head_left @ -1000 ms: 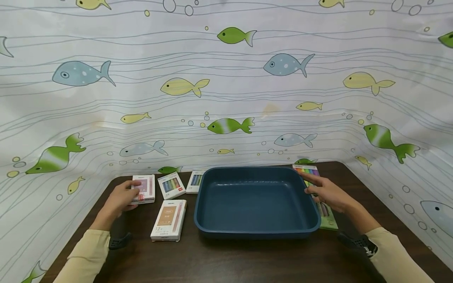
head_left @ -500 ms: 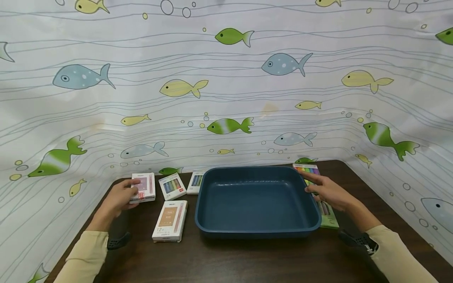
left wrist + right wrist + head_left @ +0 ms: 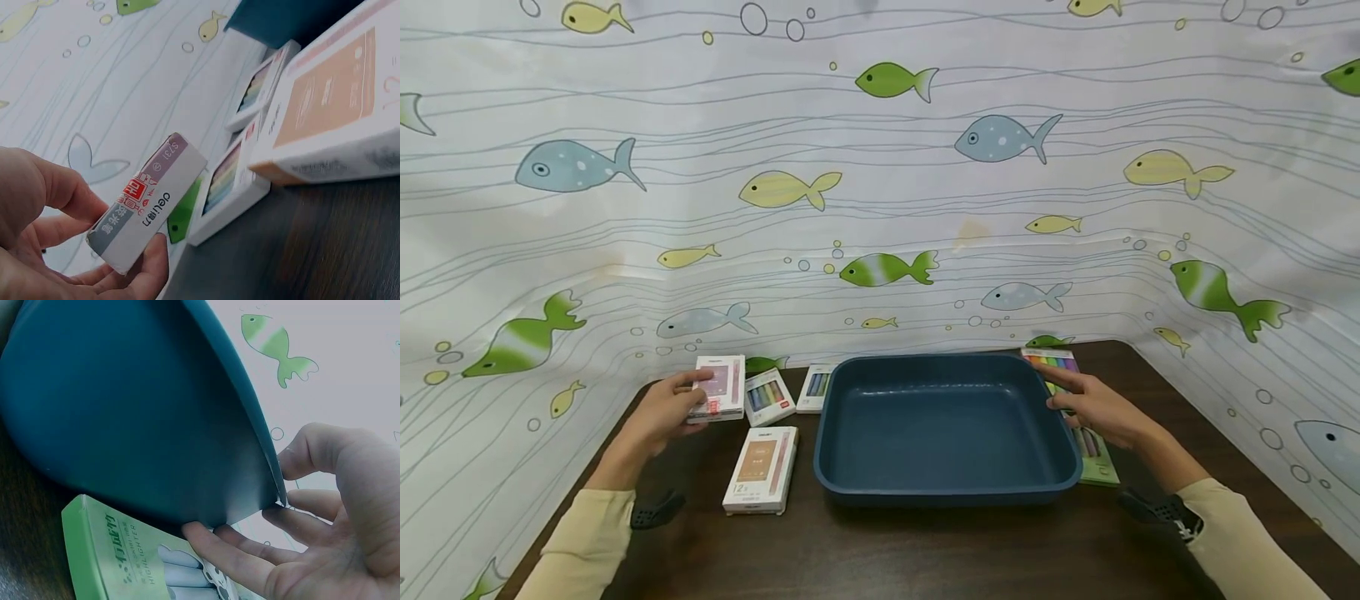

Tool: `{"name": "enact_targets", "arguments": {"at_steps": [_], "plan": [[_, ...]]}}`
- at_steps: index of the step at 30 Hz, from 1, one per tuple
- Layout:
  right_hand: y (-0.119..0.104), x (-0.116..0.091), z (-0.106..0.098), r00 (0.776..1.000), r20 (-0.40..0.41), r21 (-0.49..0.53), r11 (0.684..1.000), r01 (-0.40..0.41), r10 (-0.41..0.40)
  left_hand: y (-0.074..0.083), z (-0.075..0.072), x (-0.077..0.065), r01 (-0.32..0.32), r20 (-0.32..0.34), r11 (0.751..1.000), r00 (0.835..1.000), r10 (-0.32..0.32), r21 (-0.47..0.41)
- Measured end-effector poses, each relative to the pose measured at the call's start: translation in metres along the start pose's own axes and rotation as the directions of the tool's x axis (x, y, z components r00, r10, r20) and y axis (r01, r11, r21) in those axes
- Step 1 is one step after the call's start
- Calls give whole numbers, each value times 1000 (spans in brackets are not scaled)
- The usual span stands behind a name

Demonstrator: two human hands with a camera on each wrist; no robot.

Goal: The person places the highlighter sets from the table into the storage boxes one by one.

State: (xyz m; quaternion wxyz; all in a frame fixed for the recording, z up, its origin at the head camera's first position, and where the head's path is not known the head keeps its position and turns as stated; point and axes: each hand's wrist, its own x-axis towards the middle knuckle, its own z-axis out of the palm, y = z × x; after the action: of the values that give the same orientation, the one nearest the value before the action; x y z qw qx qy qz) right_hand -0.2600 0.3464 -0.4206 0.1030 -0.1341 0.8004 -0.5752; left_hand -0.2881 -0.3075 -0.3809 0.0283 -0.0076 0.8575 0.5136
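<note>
My left hand (image 3: 662, 412) pinches a small white and purple highlighter box (image 3: 149, 203) marked "deli", its thumb on one side and fingers on the other. In the head view the box is up off the table at the left, overlapping a box of coloured sticks (image 3: 767, 396). At the right side of the large blue tray (image 3: 947, 496), my right hand (image 3: 1101, 408) holds the rim. The right wrist view shows its thumb by the rim and its other fingertips (image 3: 199, 532) at the outer wall. Nothing lies in the tray.
A white and orange box (image 3: 760, 471) marked "12" lies left of the tray. Another box of coloured sticks (image 3: 814, 388) sits behind it, against the tray. A green highlighter pack (image 3: 1097, 462) lies at the tray's right, partly hidden. A fish-patterned curtain (image 3: 880, 208) surrounds the table.
My left hand has lifted the highlighter box and carried it slightly to the right, over toward the box of coloured sticks. My right hand and the tray have stayed in place.
</note>
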Motion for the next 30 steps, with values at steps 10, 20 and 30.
{"name": "enact_targets", "arguments": {"at_steps": [10,20,30], "plan": [[3,-1,-1,1000,-14,-1,1000,-3,3,17,12,-6,-62,73,997,995,66,-54],[3,1,2,999,-36,-8,1000,-6,6,28,24,-17,-95,110,991,988,104,-91],[1,-1,2,1000,-31,-8,1000,-4,4,27,29,-17,-98,132,990,985,111,-98]]}}
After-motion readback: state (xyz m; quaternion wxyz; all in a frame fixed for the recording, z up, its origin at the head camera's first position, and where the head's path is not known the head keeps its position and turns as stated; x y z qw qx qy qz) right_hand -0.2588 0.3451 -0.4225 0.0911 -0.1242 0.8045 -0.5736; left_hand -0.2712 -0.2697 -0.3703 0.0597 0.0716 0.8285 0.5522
